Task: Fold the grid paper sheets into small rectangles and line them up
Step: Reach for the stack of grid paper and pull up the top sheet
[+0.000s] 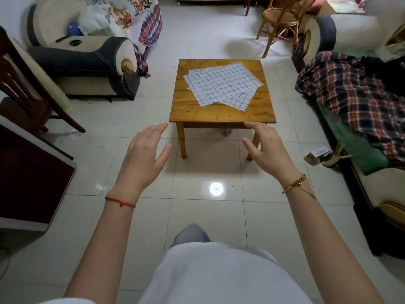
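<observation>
Your left hand (pixel 146 153) and right hand (pixel 266 148) reach out empty, fingers relaxed, toward unfolded grid paper sheets (pixel 222 86) overlapping on the wooden table (pixel 221 114) ahead; armchair (pixel 87 55) left, seemingly plaid cloth (pixel 355 93) right.

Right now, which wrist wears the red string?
The left wrist: the thin red string circles it below the left hand. The right hand has a gold bracelet instead.

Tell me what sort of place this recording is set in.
Most likely a home living room: cushioned armchairs, a small wooden table on a tiled floor, and a plaid blanket over a sofa.
</observation>
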Demonstrator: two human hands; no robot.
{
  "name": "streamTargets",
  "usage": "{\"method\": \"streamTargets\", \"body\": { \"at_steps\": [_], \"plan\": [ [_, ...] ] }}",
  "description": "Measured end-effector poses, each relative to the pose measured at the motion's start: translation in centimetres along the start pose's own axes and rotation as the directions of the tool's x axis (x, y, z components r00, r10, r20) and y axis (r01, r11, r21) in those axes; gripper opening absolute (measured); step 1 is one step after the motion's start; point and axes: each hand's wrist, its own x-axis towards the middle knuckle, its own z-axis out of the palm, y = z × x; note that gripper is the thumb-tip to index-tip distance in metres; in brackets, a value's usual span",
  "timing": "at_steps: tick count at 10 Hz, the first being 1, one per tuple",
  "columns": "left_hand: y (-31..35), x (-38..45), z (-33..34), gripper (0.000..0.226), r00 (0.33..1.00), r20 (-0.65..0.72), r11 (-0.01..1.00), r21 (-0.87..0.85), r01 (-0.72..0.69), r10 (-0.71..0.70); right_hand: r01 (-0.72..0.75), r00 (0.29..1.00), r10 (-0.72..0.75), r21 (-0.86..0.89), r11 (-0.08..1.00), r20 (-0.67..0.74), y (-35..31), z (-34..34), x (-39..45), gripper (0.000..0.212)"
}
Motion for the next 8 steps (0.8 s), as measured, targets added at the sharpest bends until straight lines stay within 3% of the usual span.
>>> {"method": "streamTargets", "body": {
  "at_steps": [5, 8],
  "plan": [
    [-9.1, 24.8, 5.9, 0.051, 0.999, 0.052, 0.999, -0.038, 0.019, -0.017, -0.077, 0.997, 0.077, -0.033, 0.996, 0.013, 6.0, 6.3, 23.7, 0.044],
    [-14.0, 40.6, 6.2, 0.051, 0.996, 0.086, 0.998, -0.054, -0.03, 0.034, -0.1, 0.995, 0.101, -0.031, 0.994, 0.015, 5.9, 8.9, 38.8, 0.044]
  ]
}}
